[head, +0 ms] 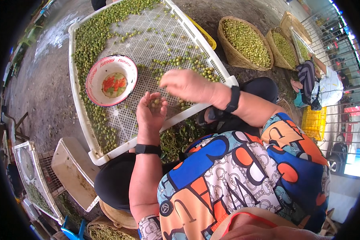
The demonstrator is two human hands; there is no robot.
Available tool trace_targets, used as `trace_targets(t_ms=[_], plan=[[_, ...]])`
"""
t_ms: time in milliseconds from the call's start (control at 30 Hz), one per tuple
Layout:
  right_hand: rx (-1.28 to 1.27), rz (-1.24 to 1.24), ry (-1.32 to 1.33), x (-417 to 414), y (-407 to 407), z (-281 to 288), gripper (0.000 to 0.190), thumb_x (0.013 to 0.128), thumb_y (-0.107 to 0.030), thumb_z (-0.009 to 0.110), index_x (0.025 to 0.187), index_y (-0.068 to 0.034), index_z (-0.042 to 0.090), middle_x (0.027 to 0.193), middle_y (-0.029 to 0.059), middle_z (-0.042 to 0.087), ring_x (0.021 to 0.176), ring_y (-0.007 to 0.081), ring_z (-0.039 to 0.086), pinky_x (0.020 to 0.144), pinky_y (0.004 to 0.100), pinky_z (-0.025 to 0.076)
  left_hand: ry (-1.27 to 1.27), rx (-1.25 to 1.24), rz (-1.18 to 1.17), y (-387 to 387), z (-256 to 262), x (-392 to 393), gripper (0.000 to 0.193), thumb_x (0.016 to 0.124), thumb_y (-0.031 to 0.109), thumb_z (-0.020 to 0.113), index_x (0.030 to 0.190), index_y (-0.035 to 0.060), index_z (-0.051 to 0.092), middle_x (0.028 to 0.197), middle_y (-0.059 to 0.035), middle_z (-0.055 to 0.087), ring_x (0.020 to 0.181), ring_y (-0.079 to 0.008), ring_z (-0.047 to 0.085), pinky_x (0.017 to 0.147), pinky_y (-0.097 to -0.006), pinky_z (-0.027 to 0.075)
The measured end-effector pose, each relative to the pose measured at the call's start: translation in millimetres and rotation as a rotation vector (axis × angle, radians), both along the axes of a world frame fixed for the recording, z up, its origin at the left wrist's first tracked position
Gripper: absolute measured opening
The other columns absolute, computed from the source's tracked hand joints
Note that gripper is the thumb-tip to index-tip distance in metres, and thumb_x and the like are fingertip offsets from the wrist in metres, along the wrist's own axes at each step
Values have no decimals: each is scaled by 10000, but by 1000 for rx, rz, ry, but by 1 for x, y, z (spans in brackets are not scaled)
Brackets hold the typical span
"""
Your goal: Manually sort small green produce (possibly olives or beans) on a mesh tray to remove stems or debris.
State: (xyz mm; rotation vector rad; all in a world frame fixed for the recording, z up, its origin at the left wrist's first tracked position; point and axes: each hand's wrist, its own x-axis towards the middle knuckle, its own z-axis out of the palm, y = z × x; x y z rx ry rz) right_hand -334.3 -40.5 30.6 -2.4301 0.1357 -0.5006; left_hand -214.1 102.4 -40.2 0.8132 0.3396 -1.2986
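A white plastic mesh tray [132, 39] spreads before me, with small round green fruits [90, 51] piled along its far and left sides and scattered near its right side. My left hand [151, 111] is cupped, palm up, over the tray's near edge and holds several of the fruits. To its upper right, my right hand [189, 87] is above the scattered fruits, its fingers bent and blurred; whether they hold anything cannot be told. An enamel bowl [91, 81] with a red rim and a floral bottom stands on the tray, left of both hands.
Wicker baskets [222, 45] of green fruits stand at upper right, beside a yellow basin [210, 40]. Beyond them a person [331, 90] sits near a yellow crate [313, 123]. A pale rectangular tub [75, 171] and another mesh tray [36, 180] lie at lower left. Leafy stems cover the ground below the tray's near edge.
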Motion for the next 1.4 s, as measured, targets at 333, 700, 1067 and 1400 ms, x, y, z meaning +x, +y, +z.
trace_targets(t_ms=[333,700,1067,1400], plan=[[-286,-410,503,-83,-50,-52,328,792,-28,562,1119,-34,552,993,182,624,945,369,612,801,446,495,-30,52,35,0,2,-3,247,933,237,524,906,0,587,791,-135,606,652,-224,592,512,-246,490],[-187,-360,242,-76,-69,-27,101,824,-73,599,922,-68,626,868,104,633,799,302,628,698,381,507,-52,75,63,-1,0,-4,184,922,175,528,897,3,587,790,-136,608,662,-233,594,540,-265,501],[-426,-184,280,-40,-71,-70,101,792,-62,596,888,-88,613,793,96,598,774,304,621,660,408,503,-81,58,46,-1,-2,-4,143,905,137,540,908,2,585,790,-139,610,665,-230,597,543,-257,511],[-443,-33,241,-37,-39,-53,131,753,-111,679,864,-114,610,817,44,582,811,242,613,682,371,507,-77,63,55,0,-1,-6,147,916,142,519,902,10,580,785,-127,605,656,-224,590,532,-261,503]])
